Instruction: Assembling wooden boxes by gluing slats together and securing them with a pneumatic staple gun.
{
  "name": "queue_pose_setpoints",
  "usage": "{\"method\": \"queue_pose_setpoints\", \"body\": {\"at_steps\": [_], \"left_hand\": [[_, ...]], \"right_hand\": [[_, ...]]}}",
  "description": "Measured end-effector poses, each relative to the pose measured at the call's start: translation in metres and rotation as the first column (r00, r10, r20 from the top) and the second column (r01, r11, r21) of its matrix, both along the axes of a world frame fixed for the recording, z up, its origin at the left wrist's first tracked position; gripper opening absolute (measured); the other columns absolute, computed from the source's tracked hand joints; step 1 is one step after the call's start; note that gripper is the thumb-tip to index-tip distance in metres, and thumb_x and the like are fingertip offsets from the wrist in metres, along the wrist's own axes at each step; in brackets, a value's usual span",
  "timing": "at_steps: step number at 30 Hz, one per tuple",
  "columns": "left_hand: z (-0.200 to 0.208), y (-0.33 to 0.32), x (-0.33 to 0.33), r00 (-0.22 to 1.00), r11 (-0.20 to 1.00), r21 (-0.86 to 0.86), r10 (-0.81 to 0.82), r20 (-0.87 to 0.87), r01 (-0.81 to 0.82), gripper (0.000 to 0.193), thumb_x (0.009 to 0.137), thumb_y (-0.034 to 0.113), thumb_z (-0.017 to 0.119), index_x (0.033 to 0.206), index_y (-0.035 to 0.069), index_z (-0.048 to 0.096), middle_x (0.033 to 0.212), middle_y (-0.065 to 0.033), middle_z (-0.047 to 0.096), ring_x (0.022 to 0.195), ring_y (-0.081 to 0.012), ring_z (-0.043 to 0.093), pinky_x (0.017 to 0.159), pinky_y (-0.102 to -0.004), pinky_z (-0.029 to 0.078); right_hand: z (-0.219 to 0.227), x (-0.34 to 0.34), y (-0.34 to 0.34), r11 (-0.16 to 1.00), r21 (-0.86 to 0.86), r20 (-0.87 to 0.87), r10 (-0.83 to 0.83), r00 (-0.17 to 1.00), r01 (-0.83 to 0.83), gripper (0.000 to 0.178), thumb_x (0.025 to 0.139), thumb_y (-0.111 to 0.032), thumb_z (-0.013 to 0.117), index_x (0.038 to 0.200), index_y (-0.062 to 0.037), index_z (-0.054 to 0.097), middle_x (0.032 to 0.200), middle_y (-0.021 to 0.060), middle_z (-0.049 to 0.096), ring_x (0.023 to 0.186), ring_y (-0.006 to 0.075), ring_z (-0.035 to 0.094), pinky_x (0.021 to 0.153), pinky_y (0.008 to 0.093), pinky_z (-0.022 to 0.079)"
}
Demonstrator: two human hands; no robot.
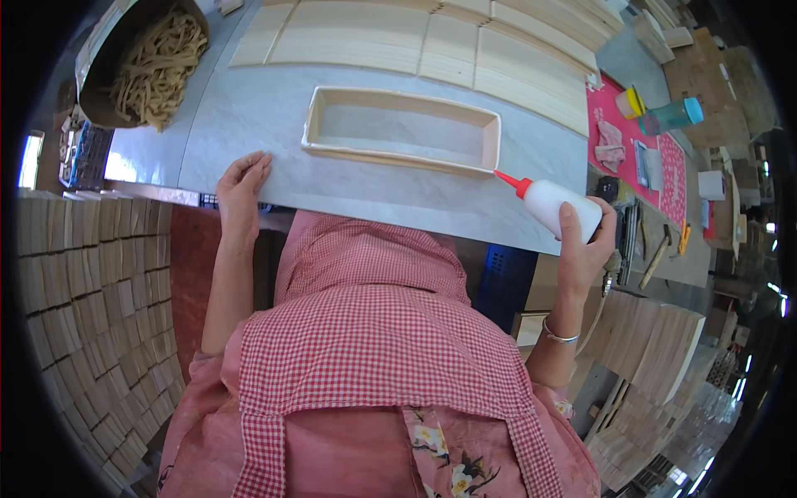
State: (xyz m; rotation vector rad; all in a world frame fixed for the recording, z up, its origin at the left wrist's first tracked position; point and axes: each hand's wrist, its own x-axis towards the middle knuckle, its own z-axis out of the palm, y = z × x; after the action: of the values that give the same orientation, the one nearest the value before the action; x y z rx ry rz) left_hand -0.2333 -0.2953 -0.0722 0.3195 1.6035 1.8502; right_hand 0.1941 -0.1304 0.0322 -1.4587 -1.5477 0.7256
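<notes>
My right hand is wrapped round a white squeeze glue bottle with a red nozzle. The bottle is tilted, and its nozzle tip is at the near right corner of a long rectangular wooden frame. The frame lies on the grey table, its inside showing the tabletop. A white line of glue runs along its upper rim. Over the table's near edge, left of the frame, my left hand has its fingers curled together, with nothing seen in them.
Pale wooden boards lie along the table's far side. A container of tan strips stands at the far left. Stacked wood pieces rise at left. On the right are a pink mat, a teal-lidded bottle and a hammer.
</notes>
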Motion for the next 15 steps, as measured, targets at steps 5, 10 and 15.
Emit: {"method": "queue_pose_setpoints", "body": {"at_steps": [5, 10, 15], "left_hand": [[0.009, 0.003, 0.003, 1.000, 0.999, -0.054, 0.007, 0.013, -0.006, 0.026, 0.097, 0.002, 0.061, 0.120, -0.009, 0.063, 0.114, -0.0169, 0.067, 0.105, -0.0200, 0.065, 0.100, -0.0267, 0.051], [0.026, 0.006, 0.004, 0.993, 0.984, -0.143, -0.099, 0.060, 0.106, 0.028, 0.099, 0.009, 0.064, 0.123, -0.006, 0.063, 0.111, -0.0124, 0.068, 0.095, -0.0181, 0.067, 0.089, -0.0252, 0.055], [0.052, 0.023, 0.010, 0.974, 0.935, -0.273, -0.211, 0.083, 0.226, 0.027, 0.099, 0.011, 0.062, 0.122, -0.005, 0.064, 0.105, -0.0103, 0.069, 0.091, -0.0169, 0.067, 0.080, -0.0233, 0.055]], "right_hand": [[-0.020, 0.012, 0.023, 0.985, -0.065, -0.222, -0.173, 0.959, 0.163, 0.038, 0.087, -0.017, 0.075, 0.115, -0.0021, 0.054, 0.100, 0.0122, 0.060, 0.085, 0.0207, 0.056, 0.077, 0.0351, 0.050], [-0.061, 0.036, 0.100, 0.902, 0.235, -0.183, -0.325, 0.928, 0.362, 0.037, 0.085, -0.019, 0.075, 0.107, -0.0031, 0.051, 0.093, 0.0097, 0.056, 0.082, 0.0226, 0.054, 0.077, 0.0380, 0.050], [-0.087, 0.052, 0.236, 0.894, 0.293, 0.113, -0.384, 0.916, 0.339, 0.044, 0.080, -0.028, 0.080, 0.098, -0.0036, 0.048, 0.090, 0.0122, 0.055, 0.080, 0.0277, 0.055, 0.077, 0.0393, 0.050]]}}
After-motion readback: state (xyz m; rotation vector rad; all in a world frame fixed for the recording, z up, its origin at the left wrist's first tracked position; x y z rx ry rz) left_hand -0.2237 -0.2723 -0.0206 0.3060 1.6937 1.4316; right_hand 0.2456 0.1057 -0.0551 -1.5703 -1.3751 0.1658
